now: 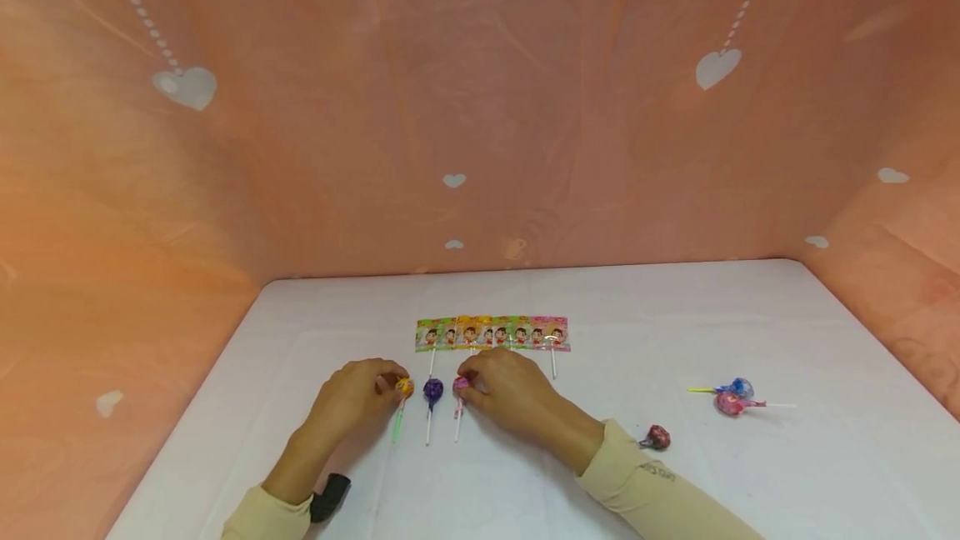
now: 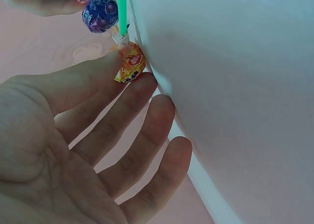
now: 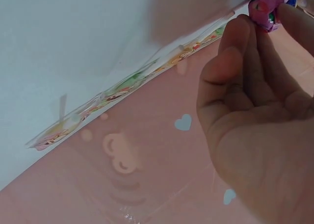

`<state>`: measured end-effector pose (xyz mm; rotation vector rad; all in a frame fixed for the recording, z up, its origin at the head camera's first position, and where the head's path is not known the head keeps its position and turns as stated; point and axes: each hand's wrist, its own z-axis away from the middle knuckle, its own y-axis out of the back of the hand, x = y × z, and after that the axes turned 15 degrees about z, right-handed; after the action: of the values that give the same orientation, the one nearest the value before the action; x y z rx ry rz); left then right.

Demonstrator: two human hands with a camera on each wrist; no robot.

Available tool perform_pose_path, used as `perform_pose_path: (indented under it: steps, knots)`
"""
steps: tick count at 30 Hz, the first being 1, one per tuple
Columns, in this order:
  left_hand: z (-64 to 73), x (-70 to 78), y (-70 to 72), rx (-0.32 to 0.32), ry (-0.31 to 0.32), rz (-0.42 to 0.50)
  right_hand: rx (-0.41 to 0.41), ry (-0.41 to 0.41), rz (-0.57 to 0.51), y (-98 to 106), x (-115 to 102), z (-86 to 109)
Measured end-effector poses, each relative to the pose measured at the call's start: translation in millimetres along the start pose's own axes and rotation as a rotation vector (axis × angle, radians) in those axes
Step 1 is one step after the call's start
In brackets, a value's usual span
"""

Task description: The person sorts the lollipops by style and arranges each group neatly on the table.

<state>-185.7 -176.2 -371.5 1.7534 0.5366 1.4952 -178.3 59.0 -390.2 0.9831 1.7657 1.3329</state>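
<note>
My left hand (image 1: 352, 398) pinches the head of a yellow-orange wrapped lollipop (image 1: 406, 387) between thumb and forefinger; its green stick points toward me. In the left wrist view the other fingers spread out beside the candy (image 2: 131, 62). My right hand (image 1: 517, 397) holds a pink wrapped lollipop (image 1: 461, 386) by its head, white stick toward me. A purple lollipop (image 1: 433, 391) lies between the two hands, its stick parallel to theirs. Just behind them is a row of flat lollipops in green, yellow and pink wrappers (image 1: 525, 332), partly covered by the right hand.
To the right lie a blue lollipop (image 1: 742, 388) with a yellow stick and a pink-red one (image 1: 729, 403), side by side. A dark red lollipop (image 1: 657, 437) sits near the right forearm. An orange curtain with hearts (image 1: 525, 148) surrounds the white table (image 1: 750, 315).
</note>
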Motion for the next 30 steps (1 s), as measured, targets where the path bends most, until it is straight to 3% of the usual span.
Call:
perform_pose_path:
  steps: [18, 30]
  knots:
    - [3.0, 6.5, 2.8, 0.001, 0.016, 0.026, -0.021, -0.009, -0.012, 3, 1, 3.5]
    - [2.8, 3.4, 0.8, 0.015, 0.012, 0.014, -0.036, -0.025, -0.029, 10, 16, 9.6]
